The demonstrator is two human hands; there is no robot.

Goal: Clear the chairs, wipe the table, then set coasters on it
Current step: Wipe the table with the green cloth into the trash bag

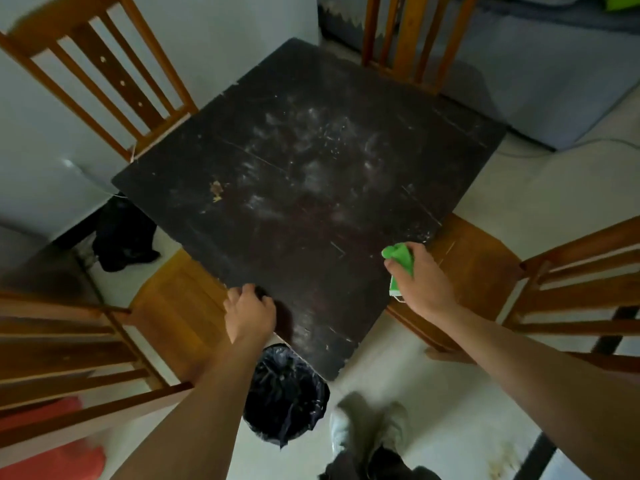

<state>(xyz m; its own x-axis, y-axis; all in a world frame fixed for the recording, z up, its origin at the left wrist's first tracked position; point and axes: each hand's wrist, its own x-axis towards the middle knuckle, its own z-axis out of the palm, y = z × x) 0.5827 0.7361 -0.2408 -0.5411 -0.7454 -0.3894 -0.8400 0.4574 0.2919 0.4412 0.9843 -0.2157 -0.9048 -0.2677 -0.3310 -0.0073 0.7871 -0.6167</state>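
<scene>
Four wooden chairs (104, 74) ring the dark square table (294, 209), its top smeared with pale dust. I see the right hand (420, 284) clamped round a green cloth (400, 256) at the table's right edge. The left hand (250, 315) curls on the near edge, and I cannot tell whether it holds anything. A black-lined bin (285, 400) stands on the pale floor (519, 188).

Pale floor (540, 202) meets a grey sofa (536, 74) at far right, a white wall (235, 32) left, a black-lined bin (285, 400) near.

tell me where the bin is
In the head view the bin sits on the floor at lower centre, by the table's near corner, just left of the shoes.
</scene>
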